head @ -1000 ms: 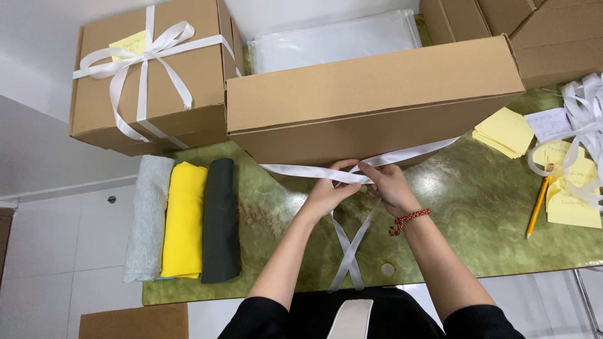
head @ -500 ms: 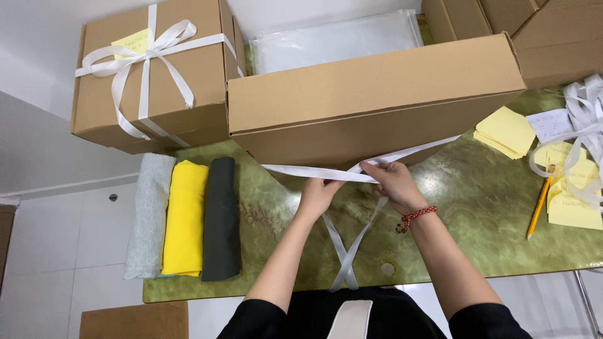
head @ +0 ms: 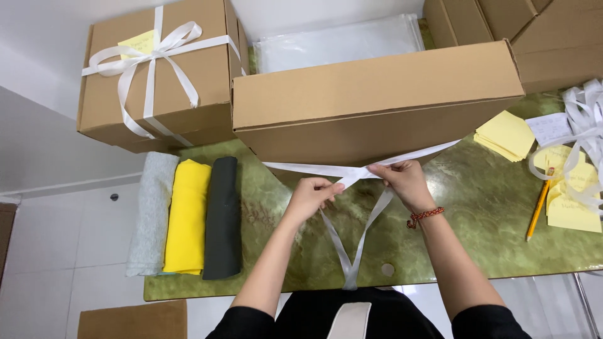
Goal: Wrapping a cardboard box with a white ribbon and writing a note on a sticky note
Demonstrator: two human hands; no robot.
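Head view: left hand (head: 311, 194) and right hand (head: 405, 182) both pinched shut on white ribbon (head: 314, 168), at the crossing just in front of the closed cardboard box (head: 370, 107) on the green marble table (head: 483, 220). Two ribbon tails hanging toward the body. At left, folded grey, yellow and black cloths (head: 188, 220); at right, yellow sticky notes (head: 505, 135) and a pencil (head: 537, 210).

A ribbon-tied cardboard box (head: 160, 72), three folded cloths (head: 186, 216), yellow sticky notes (head: 504, 135) and a pencil (head: 538, 210) lie about.
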